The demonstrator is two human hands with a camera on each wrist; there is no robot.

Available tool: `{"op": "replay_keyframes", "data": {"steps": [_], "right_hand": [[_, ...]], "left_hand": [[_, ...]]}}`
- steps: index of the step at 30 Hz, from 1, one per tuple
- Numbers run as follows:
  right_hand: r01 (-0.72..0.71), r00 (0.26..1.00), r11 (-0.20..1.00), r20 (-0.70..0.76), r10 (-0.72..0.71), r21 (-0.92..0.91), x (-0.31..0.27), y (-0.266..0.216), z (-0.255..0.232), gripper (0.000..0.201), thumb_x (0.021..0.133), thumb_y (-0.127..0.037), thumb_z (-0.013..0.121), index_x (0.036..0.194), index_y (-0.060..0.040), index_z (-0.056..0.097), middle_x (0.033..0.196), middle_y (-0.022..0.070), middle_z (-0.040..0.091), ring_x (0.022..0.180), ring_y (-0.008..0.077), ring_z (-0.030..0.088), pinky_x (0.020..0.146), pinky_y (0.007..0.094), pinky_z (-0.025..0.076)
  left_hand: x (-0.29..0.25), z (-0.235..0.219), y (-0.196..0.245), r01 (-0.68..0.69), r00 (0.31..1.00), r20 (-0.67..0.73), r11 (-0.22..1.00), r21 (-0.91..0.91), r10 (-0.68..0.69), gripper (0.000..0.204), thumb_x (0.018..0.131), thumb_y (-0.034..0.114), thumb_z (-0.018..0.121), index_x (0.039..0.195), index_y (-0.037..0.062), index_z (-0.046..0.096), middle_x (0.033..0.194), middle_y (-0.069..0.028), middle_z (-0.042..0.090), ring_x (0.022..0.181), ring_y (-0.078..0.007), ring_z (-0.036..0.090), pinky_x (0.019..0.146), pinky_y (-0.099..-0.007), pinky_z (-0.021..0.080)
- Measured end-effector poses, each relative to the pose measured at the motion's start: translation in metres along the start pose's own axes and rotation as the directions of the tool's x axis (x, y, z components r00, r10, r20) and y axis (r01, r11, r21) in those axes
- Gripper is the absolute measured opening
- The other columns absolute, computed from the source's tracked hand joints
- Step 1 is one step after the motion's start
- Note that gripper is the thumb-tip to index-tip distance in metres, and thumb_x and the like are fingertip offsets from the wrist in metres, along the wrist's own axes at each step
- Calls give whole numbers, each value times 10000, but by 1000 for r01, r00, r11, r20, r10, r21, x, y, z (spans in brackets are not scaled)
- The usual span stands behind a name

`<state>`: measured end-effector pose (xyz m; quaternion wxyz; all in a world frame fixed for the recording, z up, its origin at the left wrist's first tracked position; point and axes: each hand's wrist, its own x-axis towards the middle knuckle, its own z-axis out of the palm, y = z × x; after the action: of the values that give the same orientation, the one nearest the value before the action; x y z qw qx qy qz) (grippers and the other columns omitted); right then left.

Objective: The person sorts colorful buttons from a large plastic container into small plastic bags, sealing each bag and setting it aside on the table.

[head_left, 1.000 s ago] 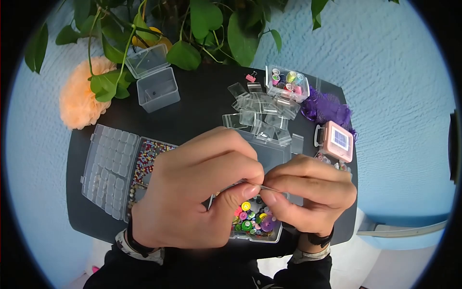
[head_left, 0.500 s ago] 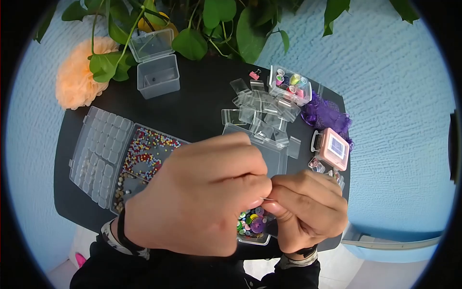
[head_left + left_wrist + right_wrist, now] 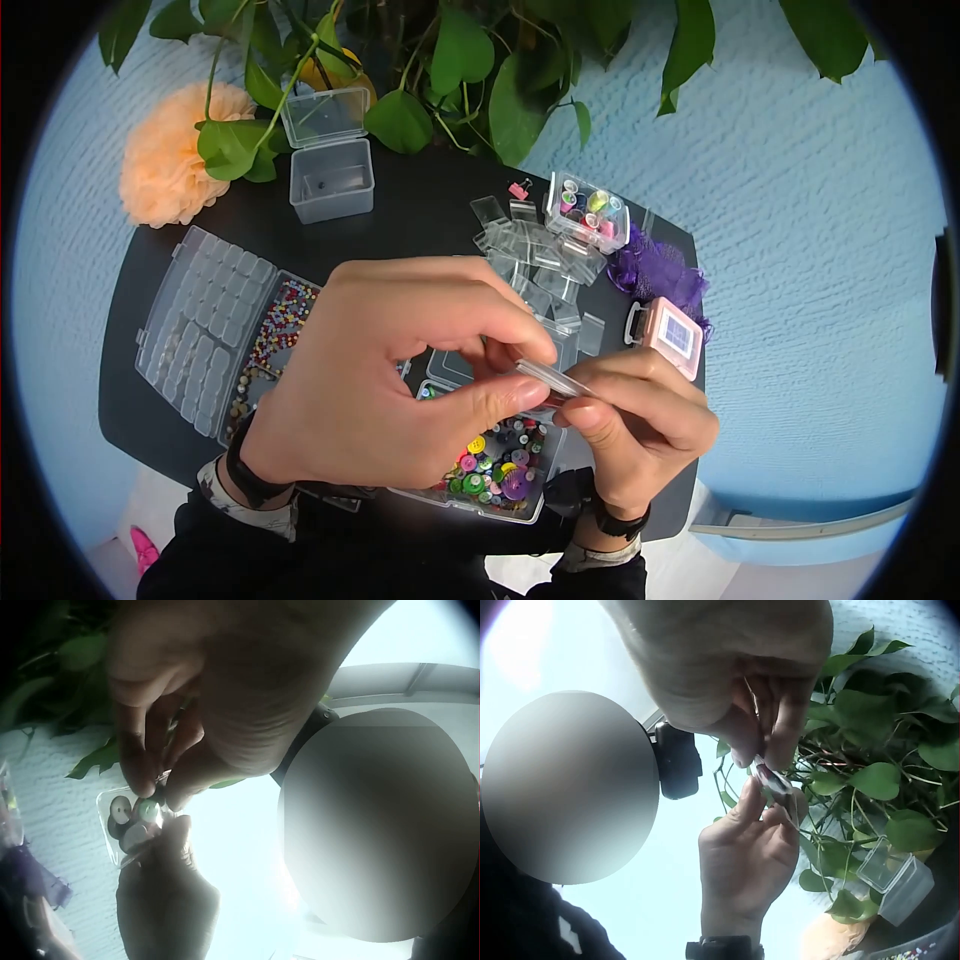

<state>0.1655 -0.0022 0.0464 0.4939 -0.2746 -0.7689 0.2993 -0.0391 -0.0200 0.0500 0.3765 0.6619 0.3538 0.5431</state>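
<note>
Over the table, both hands pinch a small clear zip bag (image 3: 552,378) between fingertips and thumbs. In the head view it is seen nearly edge-on; the left wrist view shows several round buttons (image 3: 120,811) inside it, pale and dark. My left hand (image 3: 390,385) grips the bag's left end, thumb below and index finger above. The right hand (image 3: 645,420) pinches the other end. Below the hands stands an open clear box (image 3: 528,515) full of colourful buttons (image 3: 480,470), partly covered by the left hand.
To the left lies an open bead organiser (image 3: 205,320). Behind the hands are a heap of clear bags (image 3: 540,250), a box of thread spools (image 3: 590,210), purple mesh fabric (image 3: 655,270) and a pink case (image 3: 670,338). An open clear box (image 3: 332,185) stands near a hanging plant (image 3: 460,55).
Both hands stay at the bag. Its edge has come out from between the fingertips and shows more. The left thumb and index finger have spread farther apart, and the button box shows more.
</note>
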Motion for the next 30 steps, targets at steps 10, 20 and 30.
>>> {"op": "replay_keyframes", "data": {"steps": [10,20,30], "right_hand": [[178,978,972,-78,-192,-156,-8,-3,1,218,717,-33,825,894,60,737,806,175,702,654,211,672,555,258,526],[222,971,964,-58,-232,-143,-5,-5,1,221,701,-11,824,891,60,736,812,177,705,672,228,682,576,270,552],[218,975,970,-22,-222,-111,-3,-6,-2,185,721,-48,812,858,52,738,783,158,705,652,214,679,561,264,539]], "left_hand": [[-3,-3,4,-97,995,34,995,-19,98,152,739,-49,794,867,-29,713,908,-123,686,778,-160,660,691,-257,513],[-3,-1,1,-187,982,-13,982,12,187,152,689,-14,840,803,3,742,836,-118,699,733,-191,659,611,-270,503],[2,-4,-3,-331,944,9,942,60,331,233,609,14,879,809,41,762,851,-99,725,722,-200,663,589,-269,520]]}}
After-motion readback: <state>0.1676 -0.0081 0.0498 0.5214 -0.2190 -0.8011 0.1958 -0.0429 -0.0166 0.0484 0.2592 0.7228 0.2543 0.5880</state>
